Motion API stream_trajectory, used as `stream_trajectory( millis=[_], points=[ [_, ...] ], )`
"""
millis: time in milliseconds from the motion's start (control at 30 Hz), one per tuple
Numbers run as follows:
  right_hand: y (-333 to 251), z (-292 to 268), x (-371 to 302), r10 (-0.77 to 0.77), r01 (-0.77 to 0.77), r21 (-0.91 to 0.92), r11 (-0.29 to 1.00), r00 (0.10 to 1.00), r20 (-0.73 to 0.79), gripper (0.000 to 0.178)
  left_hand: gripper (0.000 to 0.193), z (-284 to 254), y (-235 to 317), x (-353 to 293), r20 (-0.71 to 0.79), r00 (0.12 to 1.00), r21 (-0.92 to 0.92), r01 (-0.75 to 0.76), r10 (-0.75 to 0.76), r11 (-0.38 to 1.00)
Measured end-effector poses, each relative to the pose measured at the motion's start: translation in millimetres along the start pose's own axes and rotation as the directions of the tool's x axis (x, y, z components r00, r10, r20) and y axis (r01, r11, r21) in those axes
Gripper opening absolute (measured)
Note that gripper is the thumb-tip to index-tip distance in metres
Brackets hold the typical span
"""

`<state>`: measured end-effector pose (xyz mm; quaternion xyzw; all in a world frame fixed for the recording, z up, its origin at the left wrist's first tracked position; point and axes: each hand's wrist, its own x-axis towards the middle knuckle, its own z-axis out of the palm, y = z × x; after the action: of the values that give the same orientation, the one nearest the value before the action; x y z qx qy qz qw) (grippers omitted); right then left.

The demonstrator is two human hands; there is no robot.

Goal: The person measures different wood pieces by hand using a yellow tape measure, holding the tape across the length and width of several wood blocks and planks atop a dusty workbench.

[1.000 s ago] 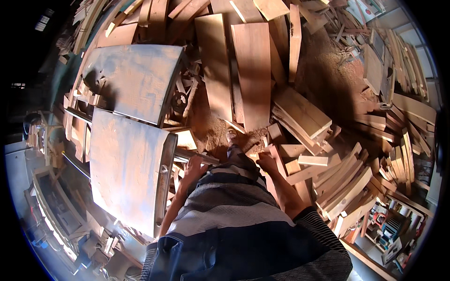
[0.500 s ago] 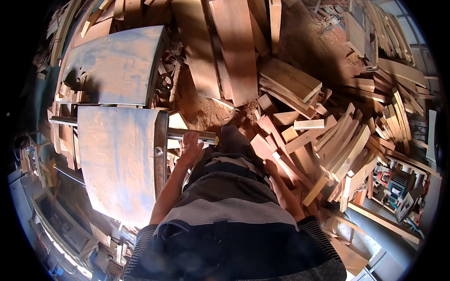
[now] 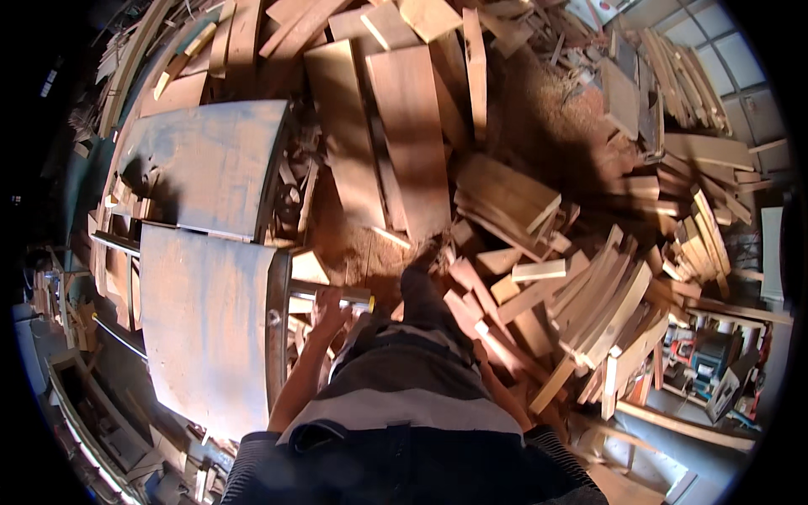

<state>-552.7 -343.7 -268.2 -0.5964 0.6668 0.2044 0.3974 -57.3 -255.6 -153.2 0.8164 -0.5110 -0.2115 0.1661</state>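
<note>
At my left stands a machine with a flat, dusty metal table [image 3: 206, 324]. A round metal bar [image 3: 358, 300] with a yellow end sticks out from the table's near right side. My left hand [image 3: 331, 310] is closed over this bar, next to the table's edge. My right hand [image 3: 486, 358] hangs low beside my right thigh, close to the heap of wood. Clothing and shadow hide its fingers, so I cannot make out whether it holds anything.
A second metal table section [image 3: 206, 164] lies beyond the first, with wood offcuts on it. Long planks [image 3: 411, 135] lie ahead. Stacked boards [image 3: 505, 194] and a heap of curved wood pieces [image 3: 602, 295] crowd the right. Sawdust [image 3: 547, 109] covers the floor.
The whole scene sits lower in the picture, with more of the far planks showing, as the head view has tilted up. My left hand stays at the bar.
</note>
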Motion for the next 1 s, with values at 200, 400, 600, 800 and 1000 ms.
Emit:
stream_trajectory(
  millis=[200, 400, 600, 800, 1000],
  points=[
    [-4.2, -116.2, 32.0, -0.232, 0.27, -0.387, 0.882, 0.962, 0.142, 0.023, 0.054, 10.7, 31.5, 4.9, -0.021, 0.999, -0.048, 0.024, -0.025, 0.999],
    [-112.6, -211.0, 39.8, -0.169, 0.18, -0.275, 0.944, 0.984, 0.06, 0.036, 0.052, 1.1, 36.8, 3.8, -0.042, 0.986, 0.061, 0.162, -0.16, 0.985],
    [-141.5, -272.9, 81.9, -0.29, 0.296, -0.174, 0.939, 0.955, 0.063, 0.046, 0.054, 36.9, 16.6, -5.4, -0.145, 0.971, 0.016, 0.193, -0.189, 0.981],
    [-160.7, -304.0, 101.4, -0.346, 0.352, -0.163, 0.922, 0.936, 0.063, 0.061, 0.053, 39.3, 20.2, -6.2, -0.094, 0.947, 0.037, 0.313, -0.308, 0.949],
    [-132.3, -296.5, 124.4, -0.361, 0.389, -0.158, 0.908, 0.915, 0.181, 0.046, 0.049, -24.7, 70.1, 36.8, 0.296, 0.839, 0.295, 0.375, -0.457, 0.879]
  ],
)
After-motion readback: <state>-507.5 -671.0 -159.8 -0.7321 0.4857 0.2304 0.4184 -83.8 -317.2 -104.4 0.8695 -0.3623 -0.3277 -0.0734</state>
